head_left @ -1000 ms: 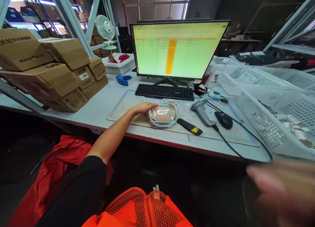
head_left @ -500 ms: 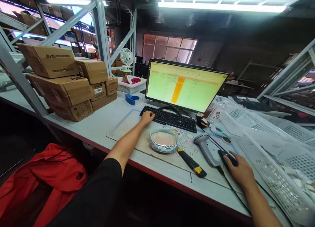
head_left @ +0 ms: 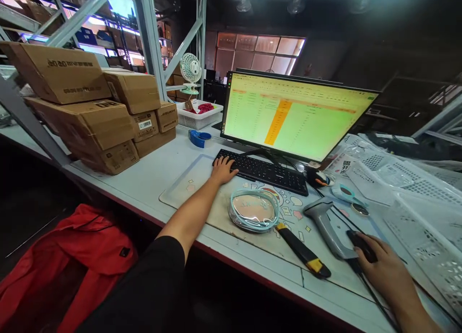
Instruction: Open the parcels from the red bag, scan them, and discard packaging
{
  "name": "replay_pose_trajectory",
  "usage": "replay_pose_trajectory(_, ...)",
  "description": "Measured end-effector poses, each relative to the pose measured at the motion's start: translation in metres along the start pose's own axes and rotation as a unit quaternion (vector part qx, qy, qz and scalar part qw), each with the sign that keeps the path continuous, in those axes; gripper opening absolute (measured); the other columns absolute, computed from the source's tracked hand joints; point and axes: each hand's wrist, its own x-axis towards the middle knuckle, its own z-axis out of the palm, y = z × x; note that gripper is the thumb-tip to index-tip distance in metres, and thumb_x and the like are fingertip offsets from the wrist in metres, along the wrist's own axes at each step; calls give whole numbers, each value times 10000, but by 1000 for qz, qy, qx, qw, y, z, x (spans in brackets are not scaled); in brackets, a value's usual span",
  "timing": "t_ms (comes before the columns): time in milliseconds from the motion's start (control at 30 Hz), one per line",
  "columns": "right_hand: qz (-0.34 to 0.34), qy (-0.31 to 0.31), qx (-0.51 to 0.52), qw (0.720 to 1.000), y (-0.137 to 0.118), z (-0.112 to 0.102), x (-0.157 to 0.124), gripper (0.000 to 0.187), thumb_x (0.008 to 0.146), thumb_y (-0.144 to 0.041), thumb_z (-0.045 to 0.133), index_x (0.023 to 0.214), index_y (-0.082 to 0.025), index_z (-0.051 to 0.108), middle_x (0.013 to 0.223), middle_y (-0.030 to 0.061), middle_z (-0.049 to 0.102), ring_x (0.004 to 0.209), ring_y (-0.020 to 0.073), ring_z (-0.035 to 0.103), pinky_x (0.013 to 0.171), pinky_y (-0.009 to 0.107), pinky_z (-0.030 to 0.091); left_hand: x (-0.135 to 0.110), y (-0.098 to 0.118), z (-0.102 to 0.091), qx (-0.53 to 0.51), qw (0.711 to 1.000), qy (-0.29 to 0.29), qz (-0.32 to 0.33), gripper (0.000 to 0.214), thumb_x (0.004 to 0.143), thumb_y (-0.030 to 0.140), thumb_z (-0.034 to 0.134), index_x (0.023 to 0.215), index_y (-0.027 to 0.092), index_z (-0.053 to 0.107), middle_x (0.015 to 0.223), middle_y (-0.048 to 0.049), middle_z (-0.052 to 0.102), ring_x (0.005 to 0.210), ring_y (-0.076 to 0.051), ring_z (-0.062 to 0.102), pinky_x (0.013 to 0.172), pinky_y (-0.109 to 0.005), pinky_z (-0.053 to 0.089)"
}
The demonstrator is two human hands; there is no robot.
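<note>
My left hand (head_left: 223, 170) lies on the left end of a black keyboard (head_left: 267, 174), fingers spread over the keys. On the right, my right hand (head_left: 382, 263) is wrapped over a black computer mouse (head_left: 362, 246). Just left of the mouse lies a grey barcode scanner (head_left: 330, 229) with a black cable. A black and yellow utility knife (head_left: 303, 250) rests diagonally on the patterned desk mat (head_left: 191, 191). Near its upper end sits a clear pouch (head_left: 253, 210) with a light blue rim. The monitor (head_left: 288, 116) behind the keyboard shows a spreadsheet with one orange column.
Cardboard boxes (head_left: 75, 121) are stacked at the left by a metal rack post (head_left: 147, 39). A blue tape dispenser (head_left: 199, 138), a white basket (head_left: 200, 115) and a small fan (head_left: 190, 68) stand behind. White perforated baskets (head_left: 422, 212) crowd the right side. A red garment (head_left: 72, 256) hangs lower left.
My left hand has gone from curled to spread on the keys. My right hand stays on the mouse. The view has tilted down and drawn nearer the desk.
</note>
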Motion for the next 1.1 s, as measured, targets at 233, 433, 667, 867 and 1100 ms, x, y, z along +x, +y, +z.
replay_pose_trajectory(233, -16, 8, 5, 1000, -3, 0, 0, 460, 823, -531, 460, 1144, -263, 652, 1224, 176, 652, 1174, 415, 633, 1121, 546, 466, -4, 2, -2, 8, 1000, -9, 1, 667, 1018, 564, 468, 1589, 220, 456, 1726, -106, 299, 1612, -352, 206, 1329, -525, 108)
replay_pose_trajectory(433, -15, -2, 4, 1000, -6, -4, 1, 434, 834, -534, 456, 1131, -284, 650, 1234, 170, 641, 1169, 417, 636, 1109, 548, 469, -8, 4, -5, 11, 1000, -10, 1, 661, 1013, 559, 487, 1578, 217, 475, 1721, -111, 310, 1608, -359, 218, 1328, -522, 119)
replay_pose_trajectory(667, -2, -4, 2, 1000, -2, 0, 0, 487, 833, -588, 457, 1184, -302, 638, 1293, 159, 635, 1187, 419, 634, 1054, 553, 498, -10, 6, -8, 11, 1000, -14, 5, 640, 1011, 541, 507, 1563, 219, 492, 1720, -105, 315, 1610, -355, 214, 1331, -519, 124)
replay_pose_trajectory(867, 0, -2, 0, 1000, 7, 6, 2, 691, 801, -725, 438, 1247, -249, 665, 1309, 149, 638, 1165, 411, 654, 1000, 582, 553, -11, 6, -10, 11, 1000, -23, 4, 651, 1013, 562, 496, 1572, 229, 472, 1725, -89, 307, 1615, -344, 202, 1333, -524, 126)
replay_pose_trajectory(1100, -8, 20, 21, 1000, 14, 13, 6, 759, 767, -755, 452, 1222, -195, 688, 1294, 159, 656, 1200, 402, 648, 1097, 549, 518, -11, 7, -11, 9, 1000, -20, 4, 642, 1006, 543, 517, 1565, 229, 479, 1725, -87, 306, 1612, -346, 211, 1333, -522, 126)
